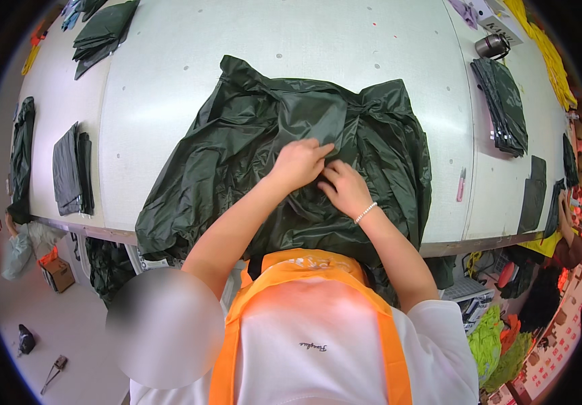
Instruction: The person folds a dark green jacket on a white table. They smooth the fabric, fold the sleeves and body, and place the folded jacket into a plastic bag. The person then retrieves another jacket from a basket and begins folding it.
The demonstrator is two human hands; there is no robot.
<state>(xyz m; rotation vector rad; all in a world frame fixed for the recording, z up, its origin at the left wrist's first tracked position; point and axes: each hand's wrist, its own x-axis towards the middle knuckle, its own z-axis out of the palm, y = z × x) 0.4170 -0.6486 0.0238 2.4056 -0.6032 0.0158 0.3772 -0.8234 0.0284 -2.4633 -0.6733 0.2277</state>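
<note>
A dark green, shiny garment [237, 142] of thin waterproof-looking cloth lies spread and wrinkled on the white table [169, 47], its near part hanging toward my orange apron. My left hand [300, 164] rests over its middle, fingers bent and closed on the cloth near a smooth flat panel [311, 115]. Close beside it, slightly nearer me, my right hand [346, 192] has curled fingers pinching a fold of the same garment. The fingertips of the two hands almost meet. Exactly what lies under them is hidden.
Folded dark green stacks lie at left [73, 169], far left [105, 30] and right [500, 104]. A pink-handled small tool [461, 185] lies right of the garment. Beyond are a dark metal flask [492, 46] and a white box [497, 20]. Other people work at both sides.
</note>
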